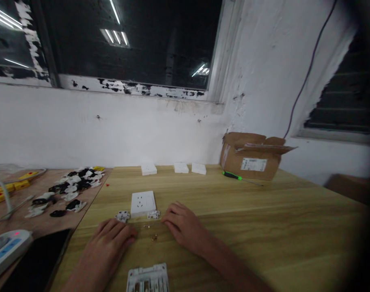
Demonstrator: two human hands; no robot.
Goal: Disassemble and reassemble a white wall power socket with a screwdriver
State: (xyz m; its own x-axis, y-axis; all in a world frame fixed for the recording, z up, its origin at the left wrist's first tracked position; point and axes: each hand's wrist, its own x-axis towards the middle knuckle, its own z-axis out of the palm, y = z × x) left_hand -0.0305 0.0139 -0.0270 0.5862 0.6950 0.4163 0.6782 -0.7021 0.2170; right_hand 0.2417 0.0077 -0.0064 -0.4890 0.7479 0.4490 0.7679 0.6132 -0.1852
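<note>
My left hand (110, 239) rests on the wooden table, fingers loosely curled together, with nothing visible in them. Just beyond its knuckles lies a small white-and-grey plastic part (122, 216). Across from it, my right hand (183, 225) also lies on the table, fingers bent and close together, with no object showing in them. Near its fingertips is another small white part (153, 214), against a white wall socket panel (142, 204). Small metal pieces (154, 237) and a tiny silvery piece (147, 226) lie between the hands. An opened white socket housing (148, 278) with metal strips sits nearest me.
Several white panels (181, 168) stand along the back edge. A green-and-black screwdriver (232, 175) lies before an open cardboard box (252, 156). At left are a pile of black and white parts (77, 182), a black phone-like slab (35, 261) and a power strip (10, 247).
</note>
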